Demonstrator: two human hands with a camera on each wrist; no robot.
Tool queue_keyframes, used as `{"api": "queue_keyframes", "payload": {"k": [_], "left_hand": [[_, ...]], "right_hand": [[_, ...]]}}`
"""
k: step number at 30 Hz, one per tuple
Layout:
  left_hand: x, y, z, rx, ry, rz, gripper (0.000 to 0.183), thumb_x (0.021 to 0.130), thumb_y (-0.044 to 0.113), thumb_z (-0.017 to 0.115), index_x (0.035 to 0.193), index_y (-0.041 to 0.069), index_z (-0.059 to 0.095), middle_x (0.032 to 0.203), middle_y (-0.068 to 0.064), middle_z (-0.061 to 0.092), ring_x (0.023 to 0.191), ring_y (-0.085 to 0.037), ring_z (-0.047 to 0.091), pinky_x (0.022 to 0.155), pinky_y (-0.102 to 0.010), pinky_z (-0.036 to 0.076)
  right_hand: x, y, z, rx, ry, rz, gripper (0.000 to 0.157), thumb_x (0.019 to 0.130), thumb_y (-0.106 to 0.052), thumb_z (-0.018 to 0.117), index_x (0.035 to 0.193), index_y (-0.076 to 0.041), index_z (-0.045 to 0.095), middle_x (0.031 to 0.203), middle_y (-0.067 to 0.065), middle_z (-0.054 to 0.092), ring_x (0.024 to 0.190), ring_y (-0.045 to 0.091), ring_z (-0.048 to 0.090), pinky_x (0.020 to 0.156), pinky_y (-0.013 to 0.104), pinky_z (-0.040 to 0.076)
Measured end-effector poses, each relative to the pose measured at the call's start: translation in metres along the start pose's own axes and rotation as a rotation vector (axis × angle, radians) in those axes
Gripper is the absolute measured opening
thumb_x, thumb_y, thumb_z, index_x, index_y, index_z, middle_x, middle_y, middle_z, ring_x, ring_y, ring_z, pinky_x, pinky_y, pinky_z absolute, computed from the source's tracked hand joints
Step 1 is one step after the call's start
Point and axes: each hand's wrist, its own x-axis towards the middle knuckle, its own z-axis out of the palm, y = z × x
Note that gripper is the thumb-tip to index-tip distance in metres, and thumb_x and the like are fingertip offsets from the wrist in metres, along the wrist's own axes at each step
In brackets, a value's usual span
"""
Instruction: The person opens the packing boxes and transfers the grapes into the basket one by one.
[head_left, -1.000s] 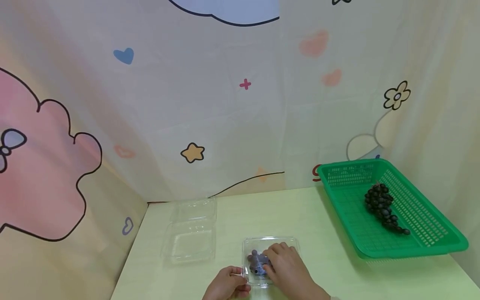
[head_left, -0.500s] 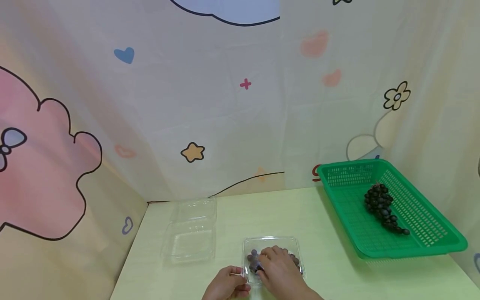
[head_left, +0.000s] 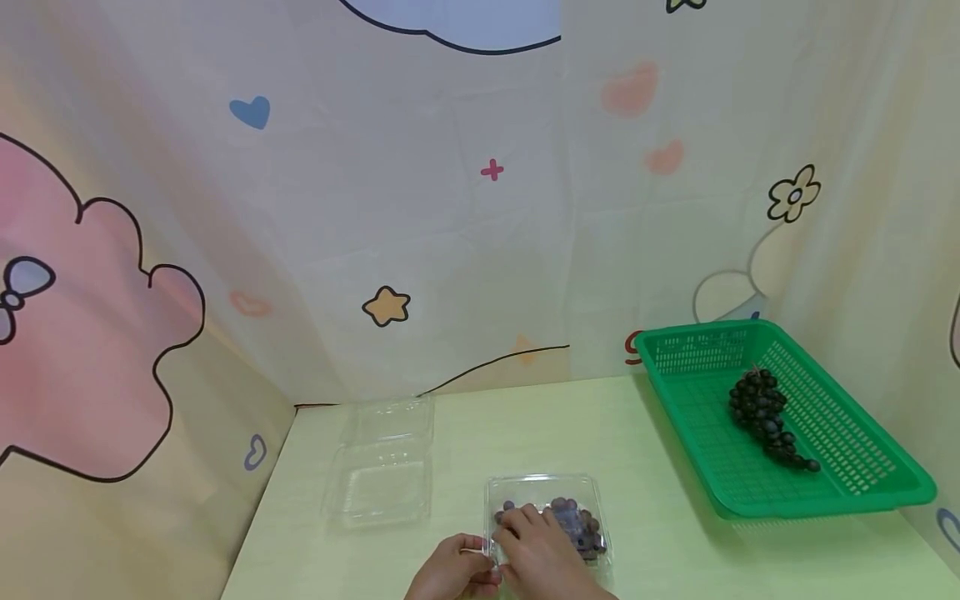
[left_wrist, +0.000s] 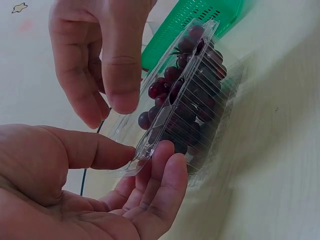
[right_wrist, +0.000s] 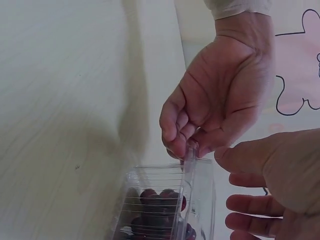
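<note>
In front of me lies a clear plastic clamshell box (head_left: 597,500) with dark purple grapes (head_left: 581,525) inside. Its lid is down over the fruit. My left hand (head_left: 452,570) pinches the box's left edge between thumb and fingers, and the left wrist view shows the thumb (left_wrist: 112,154) on top with fingertips (left_wrist: 172,170) underneath. Just above the lid's left side is my right hand (head_left: 542,557), thumb and fingers apart and holding nothing. In the right wrist view, its fingers (right_wrist: 255,204) point toward the box's edge; whether they touch it I cannot tell.
A second clear clamshell box (head_left: 381,492) stands open to the left on the pale table (head_left: 510,429). To the right is a green plastic basket (head_left: 690,417) holding a bunch of dark grapes (head_left: 761,408). A patterned curtain (head_left: 450,233) hangs behind the table.
My right hand has slid leftward across the lid to the edge beside my left hand, uncovering the grapes on the box's right side. The left hand keeps its pinch.
</note>
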Motion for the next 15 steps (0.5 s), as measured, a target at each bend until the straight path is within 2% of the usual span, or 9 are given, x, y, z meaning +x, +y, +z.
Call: {"api": "queue_keyframes", "payload": {"k": [7, 15], "left_hand": [[-0.003, 0.001, 0.0, 0.023, -0.006, 0.014, 0.026, 0.097, 0.003, 0.061, 0.118, -0.01, 0.052, 0.091, -0.013, 0.071, 0.074, -0.016, 0.071, 0.072, -0.03, 0.061], [-0.003, -0.001, 0.0, 0.031, -0.014, 0.024, 0.027, 0.097, 0.004, 0.062, 0.119, -0.009, 0.054, 0.091, -0.011, 0.072, 0.075, -0.017, 0.071, 0.072, -0.03, 0.06]], "right_hand": [[-0.001, -0.003, 0.008, -0.029, -0.011, -0.005, 0.024, 0.084, -0.029, 0.084, 0.101, -0.017, 0.072, 0.115, 0.003, 0.063, 0.105, 0.023, 0.057, 0.084, 0.044, 0.052], [0.0, -0.002, 0.017, -0.051, 0.003, -0.024, 0.032, 0.085, -0.044, 0.082, 0.107, -0.021, 0.075, 0.11, 0.002, 0.059, 0.099, 0.02, 0.053, 0.077, 0.035, 0.047]]}}
